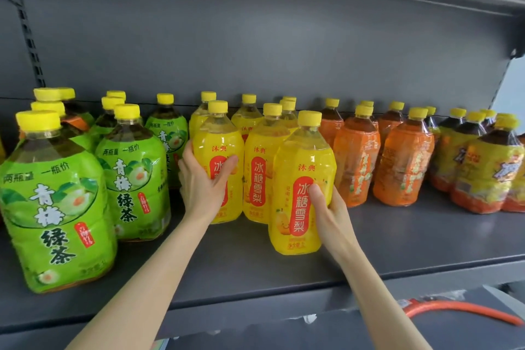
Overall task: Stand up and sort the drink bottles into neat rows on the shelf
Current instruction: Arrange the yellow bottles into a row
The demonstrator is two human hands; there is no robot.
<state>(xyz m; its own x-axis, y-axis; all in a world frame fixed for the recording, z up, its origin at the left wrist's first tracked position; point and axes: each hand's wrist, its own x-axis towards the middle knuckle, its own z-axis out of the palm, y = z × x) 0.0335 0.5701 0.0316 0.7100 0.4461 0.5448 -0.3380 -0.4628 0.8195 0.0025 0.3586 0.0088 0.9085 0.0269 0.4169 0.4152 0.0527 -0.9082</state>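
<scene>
Yellow pear-drink bottles [257, 176] stand on the shelf [426, 241], between green tea bottles [133, 173] and orange bottles [403, 167] | left hand [203, 182] curls round the left yellow bottle [218, 133] | right hand [331, 209] curls round the front yellow bottle [301, 156], which sticks out | likely holding both to line them up

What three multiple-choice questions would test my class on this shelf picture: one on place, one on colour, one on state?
1. Where do the green bottles stand? A left of the yellow bottles; B behind them; C in front of them.
2. What colour are the caps? A red; B white; C yellow.
3. What is the right hand doing? A hanging open; B gripping the front yellow bottle; C pinching a cap.
Answers: 1 A, the green group stands to the yellow group's left; 2 C, every visible cap is yellow; 3 B, its thumb lies on the label and its fingers wrap the side.
</scene>
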